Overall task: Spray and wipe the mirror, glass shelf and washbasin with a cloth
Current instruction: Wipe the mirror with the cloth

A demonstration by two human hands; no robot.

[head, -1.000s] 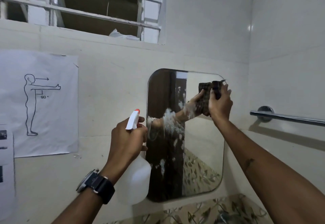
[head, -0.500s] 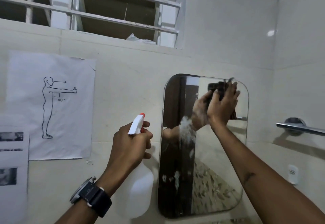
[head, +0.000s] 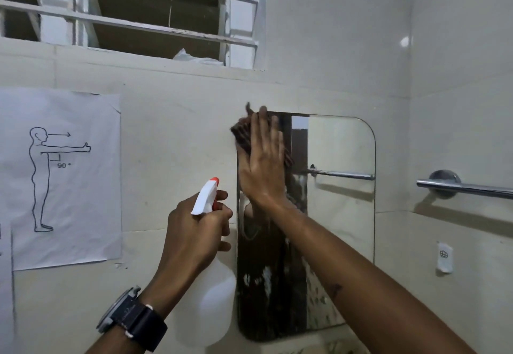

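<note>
- Head view, risks: the right hand [head: 262,163] presses a dark cloth [head: 242,136] flat against the top-left corner of the mirror [head: 340,201]. The cloth already overhangs the glass edge toward 9 o'clock, so a stroke carried further that way would likely smear the wall tile rather than clean glass.
- White foam flecks sit low on the mirror, around 6 o'clock from the wiping hand; if strokes stay high, I judge those patches may dry into streaks.
- The left hand [head: 194,231] is wrapped closed around the neck of the white spray bottle [head: 206,295], index finger near the trigger, nozzle pointing toward 12 o'clock; an accidental squeeze could wet the wall or the right forearm.
- Head view, grip: the right hand is open, palm and fingers spread, pinning the cloth rather than clutching it. The cloth bunches out at 10 to 11 o'clock from the palm, and a little shows at 3 o'clock; it could slip out under a fast stroke.
- The glass shelf and washbasin are out of view.
</note>
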